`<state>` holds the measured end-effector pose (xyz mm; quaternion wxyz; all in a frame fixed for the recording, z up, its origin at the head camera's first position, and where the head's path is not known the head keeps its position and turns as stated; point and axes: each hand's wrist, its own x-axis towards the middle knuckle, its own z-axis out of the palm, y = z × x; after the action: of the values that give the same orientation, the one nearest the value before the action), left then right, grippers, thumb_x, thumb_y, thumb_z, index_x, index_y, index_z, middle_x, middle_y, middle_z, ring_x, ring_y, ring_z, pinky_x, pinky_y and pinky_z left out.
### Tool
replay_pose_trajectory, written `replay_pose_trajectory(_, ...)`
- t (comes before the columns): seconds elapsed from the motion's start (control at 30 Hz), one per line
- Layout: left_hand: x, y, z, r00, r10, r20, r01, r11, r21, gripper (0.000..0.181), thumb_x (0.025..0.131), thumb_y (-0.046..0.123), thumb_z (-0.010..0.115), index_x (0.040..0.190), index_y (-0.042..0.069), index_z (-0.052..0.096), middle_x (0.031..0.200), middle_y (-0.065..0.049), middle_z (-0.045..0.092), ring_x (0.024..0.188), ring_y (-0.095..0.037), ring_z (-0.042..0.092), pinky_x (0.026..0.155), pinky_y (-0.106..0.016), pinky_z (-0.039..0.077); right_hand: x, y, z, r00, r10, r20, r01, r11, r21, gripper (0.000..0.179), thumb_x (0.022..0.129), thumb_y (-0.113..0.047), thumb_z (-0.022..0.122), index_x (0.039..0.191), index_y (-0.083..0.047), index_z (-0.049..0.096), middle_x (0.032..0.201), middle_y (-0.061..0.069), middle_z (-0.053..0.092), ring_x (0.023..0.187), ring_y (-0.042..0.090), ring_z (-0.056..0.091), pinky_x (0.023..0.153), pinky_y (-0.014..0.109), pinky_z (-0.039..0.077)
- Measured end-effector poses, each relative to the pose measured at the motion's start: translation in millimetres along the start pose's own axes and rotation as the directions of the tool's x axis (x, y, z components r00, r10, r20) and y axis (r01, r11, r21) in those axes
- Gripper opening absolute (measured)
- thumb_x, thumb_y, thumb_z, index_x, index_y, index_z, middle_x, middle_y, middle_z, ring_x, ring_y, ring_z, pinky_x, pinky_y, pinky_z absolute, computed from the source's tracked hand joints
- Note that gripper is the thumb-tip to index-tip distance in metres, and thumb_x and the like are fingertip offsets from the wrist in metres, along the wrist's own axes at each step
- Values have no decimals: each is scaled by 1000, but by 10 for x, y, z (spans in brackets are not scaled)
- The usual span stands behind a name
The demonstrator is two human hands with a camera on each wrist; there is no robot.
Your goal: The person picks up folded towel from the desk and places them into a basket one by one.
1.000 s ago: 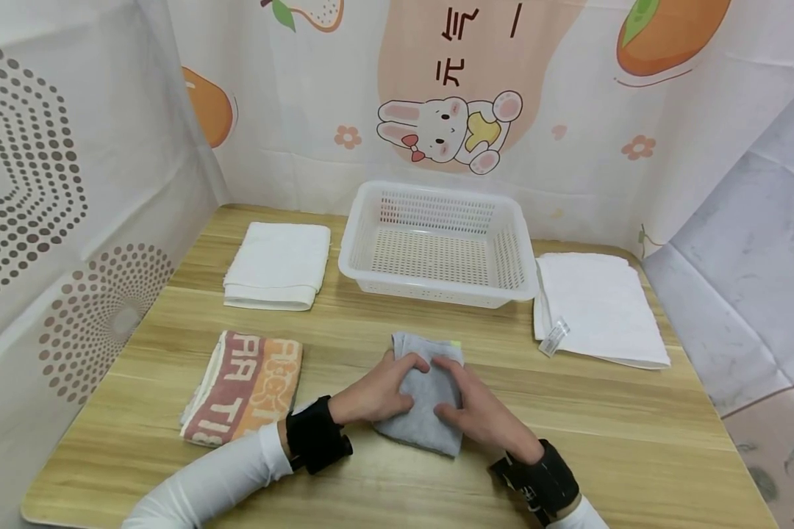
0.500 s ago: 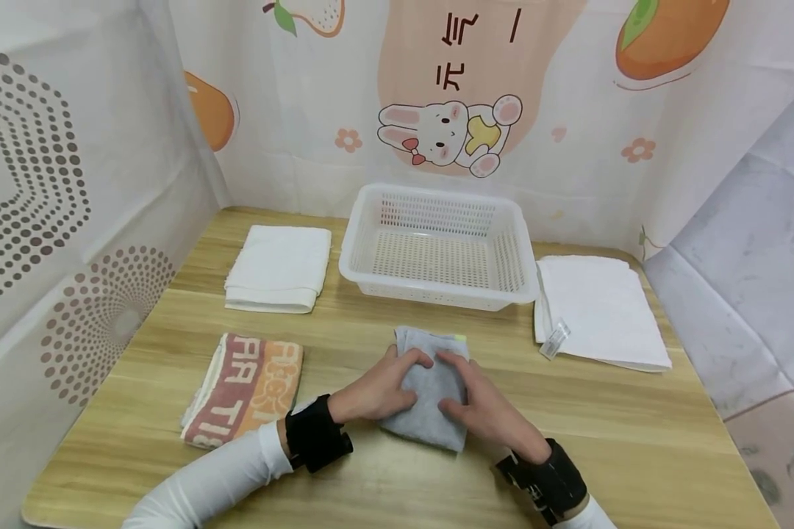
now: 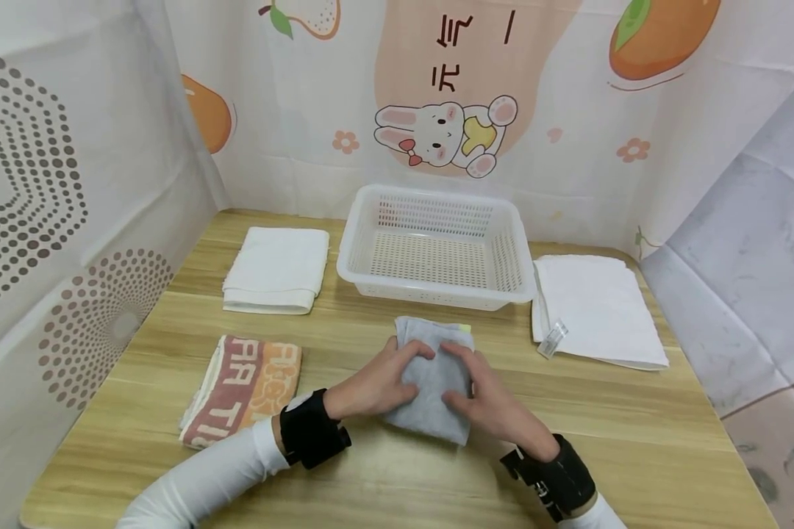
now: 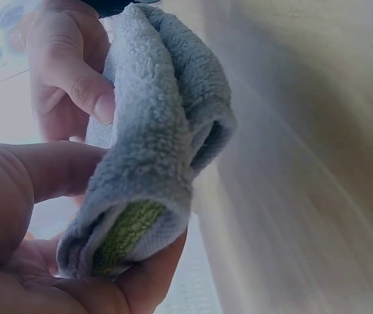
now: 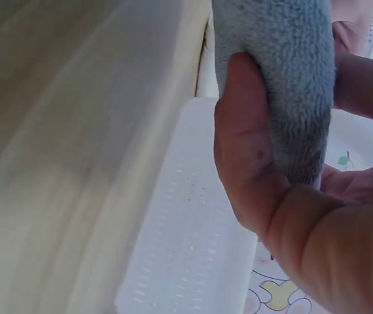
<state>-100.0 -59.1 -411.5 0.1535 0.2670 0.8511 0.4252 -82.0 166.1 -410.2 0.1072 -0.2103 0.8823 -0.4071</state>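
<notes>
A folded grey towel (image 3: 432,386) lies between my two hands in front of the basket. My left hand (image 3: 382,380) grips its left edge, with thumb and fingers curled round the fold. The opposite edge is held by my right hand (image 3: 496,405). Both wrist views show fingers tucked beneath the cloth; in the left wrist view a green patch (image 4: 129,235) shows inside the rolled fold. From the wrist views the towel seems held a little off the wooden table (image 3: 344,481). Its underside is mostly hidden.
Behind the towel stands a white perforated basket (image 3: 437,292) with nothing in it. A folded white towel (image 3: 279,261) lies left of it, another white towel (image 3: 595,308) with a tag to the right. A red-and-orange patterned towel (image 3: 254,382) lies near my left forearm. Printed curtains border the table.
The grey towel has shifted slightly forward toward the basket, and both hands have moved along with it. Their hold looks the same. The other towels and the basket have not moved.
</notes>
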Motion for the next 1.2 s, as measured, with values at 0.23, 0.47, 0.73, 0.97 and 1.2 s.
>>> replay_pose_trajectory(0.23,27,58,-53,998,50,-47,-51,998,-21,46,87,-2,64,129,10,52,133,-23,39,107,-26,48,84,-33,46,17,-37,-80,997,-68,-48,67,998,-21,69,87,2,72,148,-7,40,140,22,45,114,30,50,85,35,47)
replay_pose_trajectory(0.47,46,91,-109,992,97,-79,-98,995,-16,46,87,-2,64,130,9,51,134,-23,39,109,-26,46,87,-35,45,44,-87,-154,990,-118,-73,116,993,-25,70,85,4,72,147,-5,40,144,22,43,113,30,52,83,34,50)
replay_pose_trajectory(0.73,114,141,-208,984,134,-115,-133,991,16,47,86,-2,64,130,7,53,132,-21,46,110,-27,46,90,-38,43,132,-122,-248,978,-171,-118,169,985,-27,69,84,8,72,145,-4,42,139,20,48,102,25,57,75,28,52)
replay_pose_trajectory(0.97,202,179,-305,990,94,-108,-95,995,-7,47,89,-2,63,133,8,51,139,-18,42,117,-28,40,94,-41,43,215,-167,-337,957,-237,-168,219,969,-115,66,84,8,72,143,-2,45,141,22,46,104,26,51,76,27,47)
replay_pose_trajectory(1.2,299,222,-413,986,98,-136,-98,995,5,47,89,-2,63,133,10,51,140,-18,40,119,-28,39,99,-42,40,321,-220,-472,964,-215,-154,198,973,-116,63,87,6,70,144,-3,44,139,20,45,101,25,49,72,26,46)
